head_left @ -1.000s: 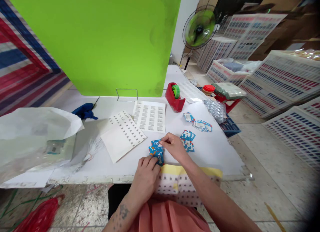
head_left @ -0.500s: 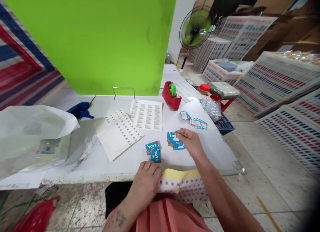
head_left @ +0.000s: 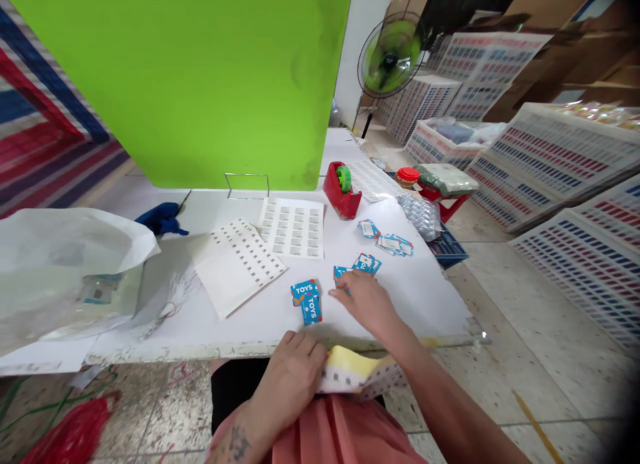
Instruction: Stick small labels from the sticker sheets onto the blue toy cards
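Note:
My left hand (head_left: 295,364) is closed on a sticker sheet (head_left: 346,369) with yellow backing, which droops over my lap at the table's front edge. My right hand (head_left: 364,303) reaches over a small group of blue TOYS cards (head_left: 367,261). Its thumb and index finger are slightly apart at the lower left of the cards, with nothing visible between them; the hand partly covers these cards. Two overlapping TOYS cards (head_left: 306,301) lie between my hands. Farther right are several cards with white labels (head_left: 395,244).
Sheets of barcode labels (head_left: 295,227) and small stickers (head_left: 240,267) lie on the white table (head_left: 420,297). Behind them are a red tape dispenser (head_left: 341,194) and a green board (head_left: 200,84). A plastic bag (head_left: 60,277) sits at left; bubble wrap (head_left: 420,217) is at the right edge.
My right hand has moved down and left, and its pinch has loosened. A card now lies higher and farther right on the group. My left hand still grips the sticker sheet.

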A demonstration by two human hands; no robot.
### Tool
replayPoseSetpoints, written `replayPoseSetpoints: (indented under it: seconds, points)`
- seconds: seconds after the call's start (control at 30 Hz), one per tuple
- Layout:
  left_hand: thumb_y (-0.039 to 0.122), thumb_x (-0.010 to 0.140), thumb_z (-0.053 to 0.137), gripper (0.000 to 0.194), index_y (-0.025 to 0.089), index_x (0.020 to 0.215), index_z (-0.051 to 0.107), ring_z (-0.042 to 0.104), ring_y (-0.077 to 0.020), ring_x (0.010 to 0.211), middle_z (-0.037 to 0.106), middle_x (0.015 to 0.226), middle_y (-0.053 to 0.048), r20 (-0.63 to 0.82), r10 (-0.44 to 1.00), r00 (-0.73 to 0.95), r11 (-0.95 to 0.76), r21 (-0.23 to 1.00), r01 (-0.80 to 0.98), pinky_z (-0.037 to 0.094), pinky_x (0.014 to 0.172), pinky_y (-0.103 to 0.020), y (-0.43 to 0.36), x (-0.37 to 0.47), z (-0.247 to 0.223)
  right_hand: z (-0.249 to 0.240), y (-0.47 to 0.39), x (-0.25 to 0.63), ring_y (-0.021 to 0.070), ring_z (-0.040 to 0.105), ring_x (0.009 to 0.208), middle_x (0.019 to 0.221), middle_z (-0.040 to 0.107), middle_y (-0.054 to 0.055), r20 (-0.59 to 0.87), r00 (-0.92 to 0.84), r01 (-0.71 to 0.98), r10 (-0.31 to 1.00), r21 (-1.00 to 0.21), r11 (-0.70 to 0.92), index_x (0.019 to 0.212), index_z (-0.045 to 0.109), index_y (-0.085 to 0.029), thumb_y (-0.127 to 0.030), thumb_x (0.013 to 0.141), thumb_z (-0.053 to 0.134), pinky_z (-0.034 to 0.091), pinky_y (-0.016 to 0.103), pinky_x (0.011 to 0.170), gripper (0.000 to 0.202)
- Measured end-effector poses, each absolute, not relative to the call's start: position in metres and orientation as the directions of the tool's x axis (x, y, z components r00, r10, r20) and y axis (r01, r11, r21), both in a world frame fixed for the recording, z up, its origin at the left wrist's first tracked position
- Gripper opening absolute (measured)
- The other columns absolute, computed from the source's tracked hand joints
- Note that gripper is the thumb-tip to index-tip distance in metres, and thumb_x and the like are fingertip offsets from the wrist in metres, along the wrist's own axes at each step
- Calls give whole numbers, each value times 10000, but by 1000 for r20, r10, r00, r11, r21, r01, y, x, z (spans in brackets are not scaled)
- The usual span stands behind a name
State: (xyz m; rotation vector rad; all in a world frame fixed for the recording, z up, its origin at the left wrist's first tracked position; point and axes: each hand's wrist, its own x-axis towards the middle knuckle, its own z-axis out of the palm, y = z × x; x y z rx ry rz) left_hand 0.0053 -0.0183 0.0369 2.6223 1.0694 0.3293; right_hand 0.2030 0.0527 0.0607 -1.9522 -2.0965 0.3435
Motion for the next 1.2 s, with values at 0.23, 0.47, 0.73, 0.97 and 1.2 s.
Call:
replayPoseSetpoints:
  seconds: [0.23, 0.47, 0.73, 0.97, 1.2]
  points:
    - [103, 857, 468, 110, 187, 823, 531, 484, -206, 785, 556, 826, -20, 83, 711, 698, -680, 335, 652, 371, 709, -350, -23, 0, 33, 45, 38, 145, 313, 617, 843, 904, 659, 180, -93, -82, 966, 992, -251, 56, 992, 609, -152, -627, 649, 674, 413, 355, 679, 589]
    - [140, 892, 428, 144, 190, 814, 538, 494, -200, 777, 573, 821, -22, 92, 738, 668, -638, 418, 647, 382, 726, -346, -24, -7, 33, 52, 38, 159, 248, 625, 820, 886, 673, 102, -176, -136, 946, 975, -316, 75, 927, 594, -189, -305, 781, 655, 380, 291, 638, 196]
    - [230, 941, 353, 245, 197, 847, 577, 543, -163, 732, 608, 799, -23, -18, 865, 502, -338, 719, 607, 398, 670, -263, -20, -17, 37, 79, 76, 173, 180, 614, 883, 949, 690, 42, -114, -331, 835, 937, -497, 235, 952, 658, -194, -152, 870, 482, 397, 264, 764, 198]
    - [310, 942, 342, 317, 188, 728, 541, 508, -144, 653, 582, 704, -7, -33, 911, 412, -220, 806, 549, 358, 613, -241, -19, -20, 33, 65, 96, 166, 175, 619, 821, 901, 674, 33, -146, -321, 834, 936, -512, 206, 984, 686, -212, -206, 782, 625, 431, 260, 720, 211]
    - [393, 918, 374, 326, 178, 771, 569, 492, -138, 633, 555, 663, 4, -89, 946, 311, -35, 928, 372, 358, 592, -230, -10, -24, 32, 91, 70, 186, 178, 615, 886, 957, 671, 52, 75, -319, 795, 945, -521, 310, 994, 675, -203, -267, 881, 523, 449, 289, 784, 200]
